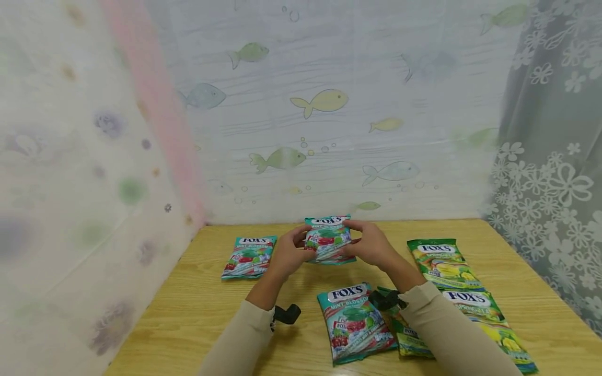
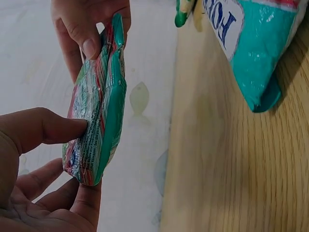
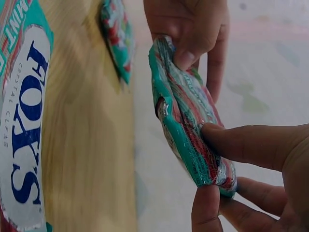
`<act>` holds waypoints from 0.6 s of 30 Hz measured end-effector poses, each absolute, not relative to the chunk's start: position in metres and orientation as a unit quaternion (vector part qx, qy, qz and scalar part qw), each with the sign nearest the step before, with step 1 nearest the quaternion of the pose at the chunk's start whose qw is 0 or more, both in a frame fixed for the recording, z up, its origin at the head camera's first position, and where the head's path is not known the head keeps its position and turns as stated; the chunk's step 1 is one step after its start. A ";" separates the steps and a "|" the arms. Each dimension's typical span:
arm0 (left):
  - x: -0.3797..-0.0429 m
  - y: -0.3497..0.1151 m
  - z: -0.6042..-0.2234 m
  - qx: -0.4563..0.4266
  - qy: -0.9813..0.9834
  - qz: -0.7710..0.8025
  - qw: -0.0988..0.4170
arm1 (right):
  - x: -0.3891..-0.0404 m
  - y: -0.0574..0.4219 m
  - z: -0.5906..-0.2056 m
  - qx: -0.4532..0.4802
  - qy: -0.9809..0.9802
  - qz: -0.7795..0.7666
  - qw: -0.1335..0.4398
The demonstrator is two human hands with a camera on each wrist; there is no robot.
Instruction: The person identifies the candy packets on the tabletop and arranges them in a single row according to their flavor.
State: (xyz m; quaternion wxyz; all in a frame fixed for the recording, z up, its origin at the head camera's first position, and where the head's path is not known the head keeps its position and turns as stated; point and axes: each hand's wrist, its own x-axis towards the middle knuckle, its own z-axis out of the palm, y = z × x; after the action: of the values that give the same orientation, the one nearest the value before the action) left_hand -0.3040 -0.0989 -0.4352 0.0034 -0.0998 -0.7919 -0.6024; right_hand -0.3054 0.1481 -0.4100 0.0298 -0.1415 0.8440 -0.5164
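Observation:
A teal Fox's Mint Blossom candy bag (image 1: 328, 241) is held up above the far part of the table, its printed front facing the head camera. My left hand (image 1: 290, 253) grips its left side, thumb in front and fingers behind. On the opposite side my right hand (image 1: 373, 245) pinches the bag the same way. Both wrist views show the bag (image 2: 99, 106) edge-on between thumbs and fingers. Nearer to me lies a second Mint Blossom bag (image 1: 355, 326), and a third teal bag (image 1: 249, 257) lies to the left of my left hand.
Two green-yellow Spring Tea bags, one farther back (image 1: 444, 263) and one nearer (image 1: 498, 329), lie on the right of the wooden table (image 1: 188, 324). Another green-yellow bag (image 1: 409, 339) is partly hidden under my right forearm. A fish-patterned wall covering (image 1: 329, 141) rises behind the table.

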 end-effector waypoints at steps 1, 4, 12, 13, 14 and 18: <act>-0.304 -0.100 -0.436 -0.096 -0.793 -0.601 0.003 | -0.306 0.146 -0.411 -0.141 0.843 -0.518 0.030; -0.302 -0.105 -0.437 -0.090 -0.792 -0.604 0.002 | -0.306 0.142 -0.412 -0.143 0.841 -0.521 0.030; -0.278 -0.112 -0.432 -0.085 -0.795 -0.600 0.011 | -0.294 0.133 -0.411 -0.142 0.837 -0.528 0.038; -0.275 -0.112 -0.431 -0.082 -0.798 -0.597 0.012 | -0.292 0.132 -0.411 -0.143 0.835 -0.529 0.038; -0.271 -0.113 -0.430 -0.079 -0.800 -0.595 0.014 | -0.290 0.131 -0.411 -0.144 0.835 -0.530 0.039; -0.259 -0.115 -0.426 -0.063 -0.809 -0.584 0.018 | -0.282 0.129 -0.412 -0.153 0.824 -0.543 0.049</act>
State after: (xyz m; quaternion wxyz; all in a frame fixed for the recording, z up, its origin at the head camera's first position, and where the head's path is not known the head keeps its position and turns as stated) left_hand -0.2588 -0.1146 -0.4256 0.0184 -0.0633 -0.8088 -0.5844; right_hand -0.2823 0.1287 -0.4119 0.0494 -0.1526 0.8241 -0.5433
